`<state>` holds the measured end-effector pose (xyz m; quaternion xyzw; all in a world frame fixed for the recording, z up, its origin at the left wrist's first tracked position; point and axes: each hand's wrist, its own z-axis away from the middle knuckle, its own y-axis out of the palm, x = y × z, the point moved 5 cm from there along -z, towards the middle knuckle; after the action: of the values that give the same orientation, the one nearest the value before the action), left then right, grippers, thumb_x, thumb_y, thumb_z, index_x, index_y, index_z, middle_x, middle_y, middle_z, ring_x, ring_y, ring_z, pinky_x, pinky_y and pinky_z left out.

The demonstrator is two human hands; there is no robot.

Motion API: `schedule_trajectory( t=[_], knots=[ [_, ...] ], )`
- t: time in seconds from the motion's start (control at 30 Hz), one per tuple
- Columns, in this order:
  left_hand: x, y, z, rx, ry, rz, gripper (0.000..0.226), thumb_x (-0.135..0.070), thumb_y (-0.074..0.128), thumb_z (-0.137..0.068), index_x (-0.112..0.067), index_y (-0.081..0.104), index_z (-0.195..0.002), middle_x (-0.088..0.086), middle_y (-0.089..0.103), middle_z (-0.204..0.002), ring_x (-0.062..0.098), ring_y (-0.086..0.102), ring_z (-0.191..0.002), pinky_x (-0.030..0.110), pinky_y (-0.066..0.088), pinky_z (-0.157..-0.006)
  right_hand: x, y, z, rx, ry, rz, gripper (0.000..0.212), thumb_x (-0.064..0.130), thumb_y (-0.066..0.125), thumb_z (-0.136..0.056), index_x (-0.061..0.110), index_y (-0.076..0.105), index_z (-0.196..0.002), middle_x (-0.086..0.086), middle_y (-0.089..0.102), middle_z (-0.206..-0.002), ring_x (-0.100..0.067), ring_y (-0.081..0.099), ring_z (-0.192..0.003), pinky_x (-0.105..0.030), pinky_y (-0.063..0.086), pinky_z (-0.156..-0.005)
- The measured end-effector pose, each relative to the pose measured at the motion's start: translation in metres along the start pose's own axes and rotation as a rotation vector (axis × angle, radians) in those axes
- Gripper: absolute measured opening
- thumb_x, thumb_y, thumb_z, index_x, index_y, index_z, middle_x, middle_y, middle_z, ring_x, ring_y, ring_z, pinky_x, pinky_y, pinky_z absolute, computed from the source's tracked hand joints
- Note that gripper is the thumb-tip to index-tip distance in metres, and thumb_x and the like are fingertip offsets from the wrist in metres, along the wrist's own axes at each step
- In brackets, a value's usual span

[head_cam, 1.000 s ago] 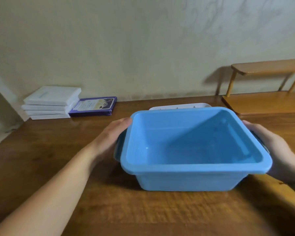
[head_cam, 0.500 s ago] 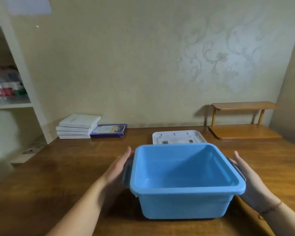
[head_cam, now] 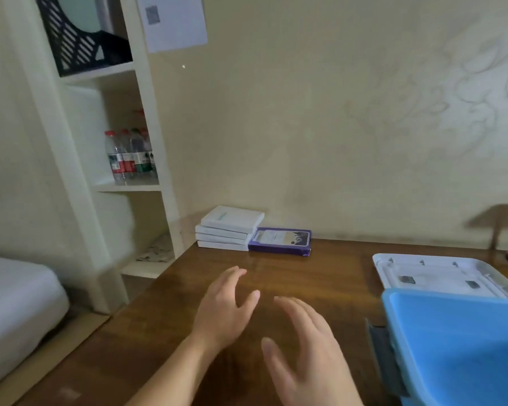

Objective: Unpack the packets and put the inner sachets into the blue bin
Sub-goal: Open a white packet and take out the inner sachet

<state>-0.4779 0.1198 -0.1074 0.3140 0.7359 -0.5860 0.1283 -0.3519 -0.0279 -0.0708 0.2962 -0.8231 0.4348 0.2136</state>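
At worktop (head_cam: 335,273) centre: left hand (head_cam: 223,312) & right hand (head_cam: 308,347), both empty, fingers spread, hovering. Blue bin (head_cam: 458,347) at 3 o'clock, white lid (head_cam: 440,271) behind. Stacked white packets (head_cam: 229,228) & purple packet (head_cam: 280,240) at 12 o'clock, by wall.

— What's different from a moment ago?
— Both hands have let go of the blue bin (head_cam: 458,344). The left hand (head_cam: 226,309) and right hand (head_cam: 308,350) now hover open over the tabletop (head_cam: 329,276), mid-frame.
— And the bin?
— Now at lower right.
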Motion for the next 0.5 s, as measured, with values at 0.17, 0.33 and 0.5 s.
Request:
schedule_trajectory(
  t=[0.17, 0.33, 0.5],
  knots=[
    [0.053, -0.007, -0.04, 0.038, -0.055, -0.112, 0.066, -0.059, 0.05, -0.092, -0.037, 0.025, -0.15, -0.011, 0.02, -0.161, 0.013, 0.025, -0.146, 0.037, 0.032, -0.116, -0.046, 0.084, -0.074, 0.07, 0.463, -0.098, 0.068, 0.041, 0.059, -0.093, 0.027, 0.025, -0.151, 0.007, 0.029, -0.157, -0.014, 0.026, -0.145, -0.031, 0.031, -0.114],
    [0.099, -0.003, -0.082, -0.042, -0.196, 0.071, 0.067, -0.053, 0.055, -0.092, -0.035, 0.027, -0.15, -0.009, 0.025, -0.159, 0.015, 0.028, -0.145, 0.036, 0.031, -0.114, -0.078, 0.14, -0.138, -0.115, 0.714, -0.465, 0.049, 0.034, 0.06, -0.094, 0.021, 0.045, -0.139, -0.001, 0.057, -0.133, -0.018, 0.055, -0.116, -0.034, 0.047, -0.098],
    [0.127, 0.001, -0.095, -0.174, -0.287, 0.165, 0.057, -0.057, 0.051, -0.092, -0.034, 0.039, -0.142, -0.009, 0.036, -0.153, 0.016, 0.03, -0.142, 0.042, 0.029, -0.118, -0.113, 0.199, -0.199, -0.379, 1.075, -1.021, 0.03, 0.032, 0.056, -0.097, 0.009, 0.06, -0.115, -0.006, 0.067, -0.094, -0.021, 0.067, -0.085, -0.035, 0.055, -0.08]
  ],
)
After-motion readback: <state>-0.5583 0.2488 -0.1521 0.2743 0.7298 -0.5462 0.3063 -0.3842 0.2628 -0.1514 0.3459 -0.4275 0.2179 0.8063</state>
